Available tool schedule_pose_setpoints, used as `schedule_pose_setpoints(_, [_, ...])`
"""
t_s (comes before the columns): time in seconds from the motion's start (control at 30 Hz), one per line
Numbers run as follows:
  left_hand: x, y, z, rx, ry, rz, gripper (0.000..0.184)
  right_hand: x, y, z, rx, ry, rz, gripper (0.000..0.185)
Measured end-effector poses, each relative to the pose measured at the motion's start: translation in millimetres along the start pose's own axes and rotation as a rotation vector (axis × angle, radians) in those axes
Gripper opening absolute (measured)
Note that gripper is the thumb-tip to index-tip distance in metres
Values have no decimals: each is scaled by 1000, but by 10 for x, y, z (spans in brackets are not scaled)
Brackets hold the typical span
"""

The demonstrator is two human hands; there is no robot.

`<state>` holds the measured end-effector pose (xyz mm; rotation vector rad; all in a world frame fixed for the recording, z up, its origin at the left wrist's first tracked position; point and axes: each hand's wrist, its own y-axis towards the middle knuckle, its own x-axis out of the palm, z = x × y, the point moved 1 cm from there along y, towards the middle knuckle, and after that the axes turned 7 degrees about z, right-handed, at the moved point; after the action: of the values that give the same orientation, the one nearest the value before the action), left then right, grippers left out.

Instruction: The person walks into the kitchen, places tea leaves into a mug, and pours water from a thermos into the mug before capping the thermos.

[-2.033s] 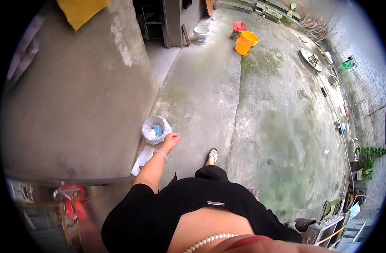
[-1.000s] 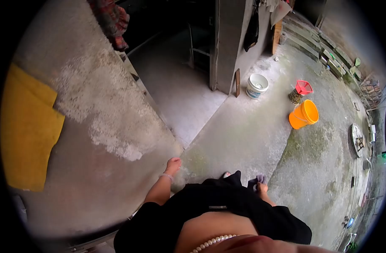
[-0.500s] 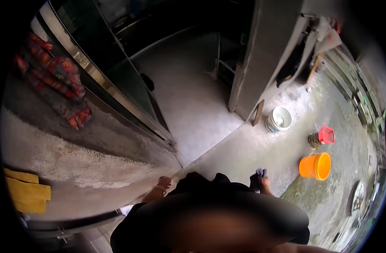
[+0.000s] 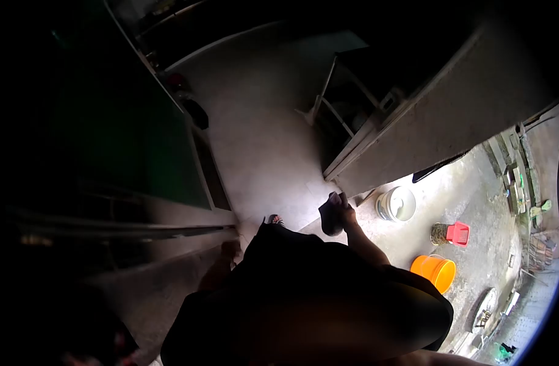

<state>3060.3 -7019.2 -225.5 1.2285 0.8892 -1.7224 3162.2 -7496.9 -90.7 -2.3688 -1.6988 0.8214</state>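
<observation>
Right hand (image 4: 347, 215), at four o'clock from view centre, with fingers closed around a dark cloth-like item (image 4: 331, 221); left hand (image 4: 230, 249) at seven (finger posture cannot be told in shadow). White bucket (image 4: 396, 204) near three; orange bucket (image 4: 433, 272) at four, farther out.

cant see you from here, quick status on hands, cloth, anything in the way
Right hand gripping dark cloth. Left hand in shadow, grip unclear. White bucket off to the right, metal frame further in ahead.
</observation>
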Motion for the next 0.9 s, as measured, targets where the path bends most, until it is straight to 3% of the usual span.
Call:
schedule_pose_setpoints(0.07, [-603, 682, -130, 21, -127, 216, 13, 29, 322, -449, -77, -157, 70, 45])
schedule_pose_setpoints(0.1, [-943, 1002, -72, -396, -769, 40, 14, 28, 483, -684, -110, -230, 105, 45])
schedule_pose_setpoints(0.13, [-1304, 1312, 0, -925, -1349, 124, 16, 22, 656, -921, -139, -282, 143, 46])
schedule_pose_setpoints(0.17, [-1437, 1583, -59, -811, -1494, 148, 17, 20, 834, -1128, -162, -313, 186, 46])
schedule_pose_setpoints(0.23, [-1861, 2034, 61, -903, -1318, 200, 14, 27, 1240, -1432, -209, -246, 255, 48])
schedule_pose_setpoints(0.33, [-1138, 2448, -553, -946, -1447, 169, 15, 85, 2090, -1760, -312, -53, 362, 47])
schedule_pose_setpoints(0.37, [-1182, 2509, -478, -976, -1327, 182, 15, 140, 2415, -1783, -319, -41, 421, 43])
schedule_pose_setpoints(0.43, [-1076, 2556, -530, -1016, -1119, 148, 15, 105, 2594, -2427, -396, 212, 294, 44])
schedule_pose_setpoints(0.47, [-695, 2483, -740, -931, -1005, 48, 17, 78, 2807, -2649, -389, 61, 365, 48])
schedule_pose_setpoints(0.5, [-151, 2405, -1043, -659, -792, -87, 19, 87, 3159, -2706, -587, 186, 378, 48])
schedule_pose_setpoints(0.53, [244, 2403, -1231, -297, -658, -180, 22, 100, 3411, -2825, -573, 211, 443, 46])
schedule_pose_setpoints(0.57, [590, 2254, -1397, -110, 47, -85, 27, 77, 3662, -2919, -607, 103, 498, 45])
schedule_pose_setpoints(0.6, [656, 2226, -1503, -80, 60, -131, 24, 58, 3856, -3077, -637, -5, 557, 44])
schedule_pose_setpoints(0.63, [587, 2241, -1524, -74, -35, -42, 21, 48, 4067, -3206, -648, -61, 596, 44])
schedule_pose_setpoints(0.77, [-172, 2824, -1265, -615, -391, -69, 18, -22, 5103, -3352, -710, 80, 435, 42])
schedule_pose_setpoints(0.83, [-235, 3091, -1271, -648, -409, -34, 16, -134, 5642, -3266, -747, 287, 236, 41])
schedule_pose_setpoints(0.9, [-125, 3313, -1377, -531, -280, -7, 15, -311, 5961, -3301, -773, 361, 130, 40])
